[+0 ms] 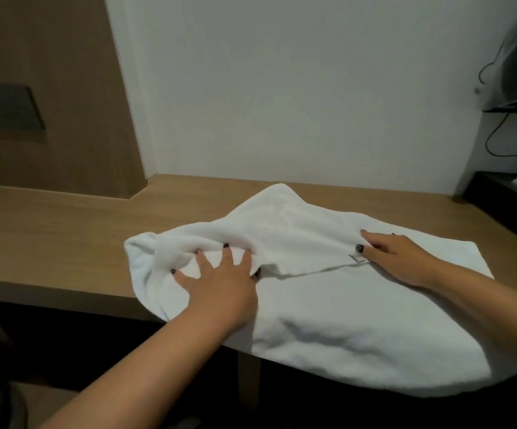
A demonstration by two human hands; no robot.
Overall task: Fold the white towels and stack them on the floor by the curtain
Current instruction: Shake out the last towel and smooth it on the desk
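On the desk [65, 224], the overhanging white towel [328, 305], pressed by flat-fingered left hand [220, 286] and right hand [396, 258] with nothing gripped, could be dragged off by its own weight.

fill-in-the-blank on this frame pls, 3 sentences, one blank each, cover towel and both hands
1. The white towel lies on a wooden ____, its near part hanging over the front edge.
2. The left hand presses the towel with its fingers ____.
3. The right hand rests flat on the towel's ____ layer, near that layer's edge.

Missing words: desk; spread; upper
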